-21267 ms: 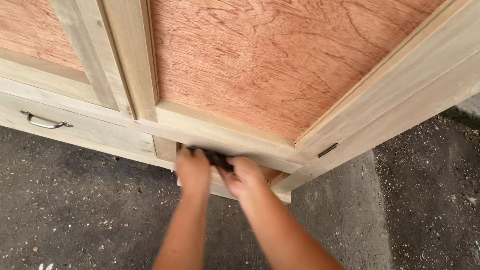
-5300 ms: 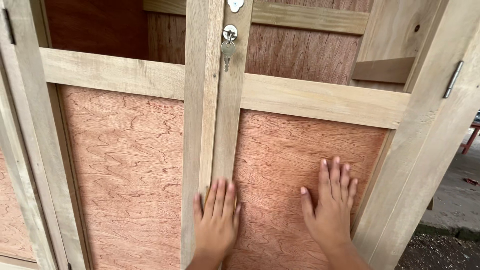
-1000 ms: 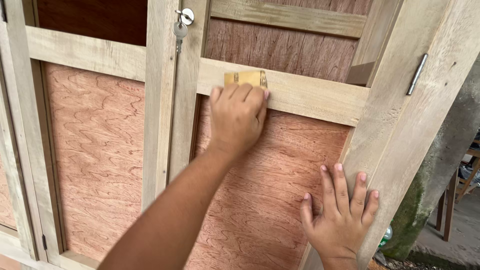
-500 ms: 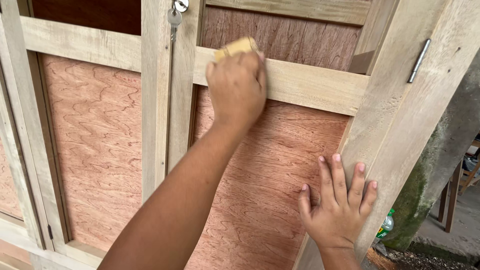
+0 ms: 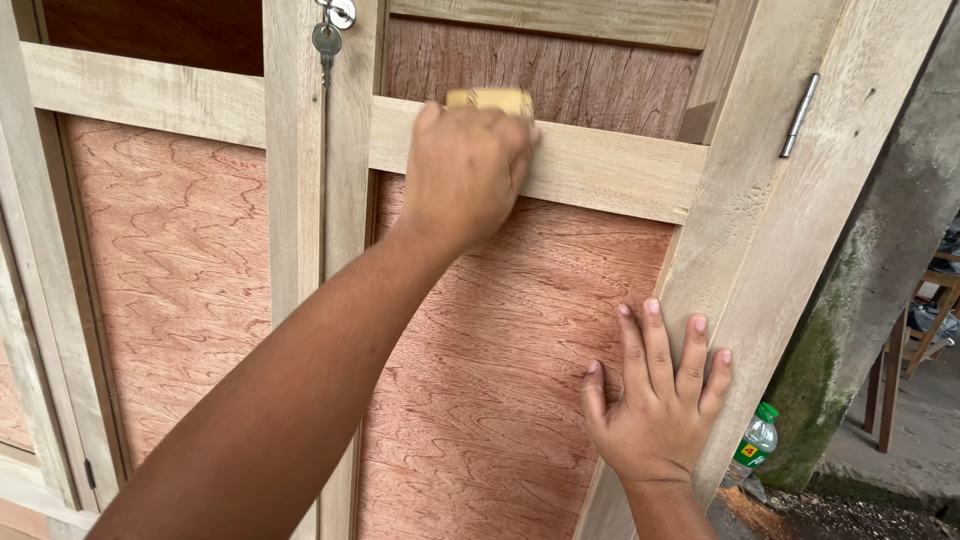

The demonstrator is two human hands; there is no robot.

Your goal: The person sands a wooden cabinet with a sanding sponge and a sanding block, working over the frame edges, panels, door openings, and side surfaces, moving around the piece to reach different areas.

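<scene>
The left hand [image 5: 465,170] is closed over a small tan block [image 5: 490,100] and presses it against the pale rail [image 5: 600,165] of the cabinet door [image 5: 480,400]. Only the block's top edge shows above the knuckles – its long axis runs along the rail, left to right; the rest is hidden under the fingers, so its full shape cannot be told. The forearm comes up from the lower left across the reddish plywood panel.

The right hand [image 5: 660,400] lies flat and spread wide, holding nothing – palm on the panel's lower right, fingertips pointing up and reaching onto the pale stile [image 5: 740,260] beside it.

Just left of the block, a key [image 5: 326,42] hangs downward from a metal lock [image 5: 342,12] on the middle upright. A slim metal hinge [image 5: 799,115] sits upright on the outer post at the upper right.

Beyond the door, at the foot of a mossy concrete wall [image 5: 880,280], stands a clear plastic bottle [image 5: 753,445] with a green cap and a green band label carrying a small yellow patch; it is upright, well apart from both hands. Wooden furniture legs [image 5: 890,390] show at the far right.
</scene>
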